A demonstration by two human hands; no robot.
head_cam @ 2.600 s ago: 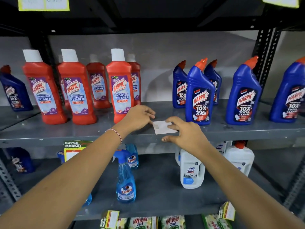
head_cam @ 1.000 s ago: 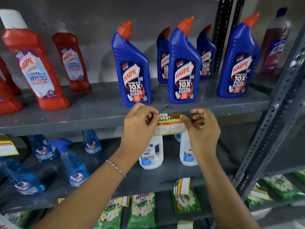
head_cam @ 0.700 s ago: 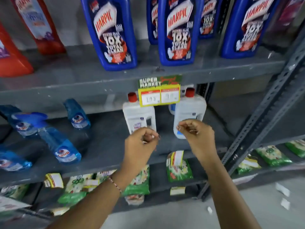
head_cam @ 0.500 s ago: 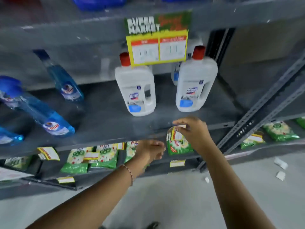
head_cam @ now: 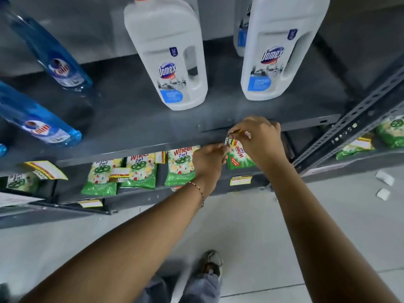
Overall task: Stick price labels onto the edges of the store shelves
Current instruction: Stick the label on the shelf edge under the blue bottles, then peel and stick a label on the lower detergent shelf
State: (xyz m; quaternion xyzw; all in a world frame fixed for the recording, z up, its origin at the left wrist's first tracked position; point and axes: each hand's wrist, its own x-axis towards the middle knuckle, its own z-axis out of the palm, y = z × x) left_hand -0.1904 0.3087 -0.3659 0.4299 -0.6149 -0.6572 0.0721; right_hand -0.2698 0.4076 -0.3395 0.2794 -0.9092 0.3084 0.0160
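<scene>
A small price label [head_cam: 232,139], green, yellow and red, hangs at the front edge of the grey shelf [head_cam: 140,147] that carries the white bottles. My right hand [head_cam: 260,138] pinches the label's top against the shelf edge between thumb and fingers. From below left, my left hand [head_cam: 209,160] has its fingertips closed on the label's lower corner. Most of the label is hidden behind my fingers. Other price labels hang on the shelf edges: one at the left [head_cam: 47,169] and one on the lower shelf [head_cam: 240,179].
Two white Domex bottles [head_cam: 175,62] [head_cam: 282,51] stand just behind my hands. Blue Colin bottles [head_cam: 37,123] are at the left. Green Wheel packets [head_cam: 180,167] fill the shelf below. A perforated steel upright [head_cam: 349,127] rises at the right. Paper scraps [head_cam: 384,178] lie on the floor.
A label now hangs on the edge of the Harpic shelf above. My view and both hands dropped to the Domex shelf's edge, where they closed on another label.
</scene>
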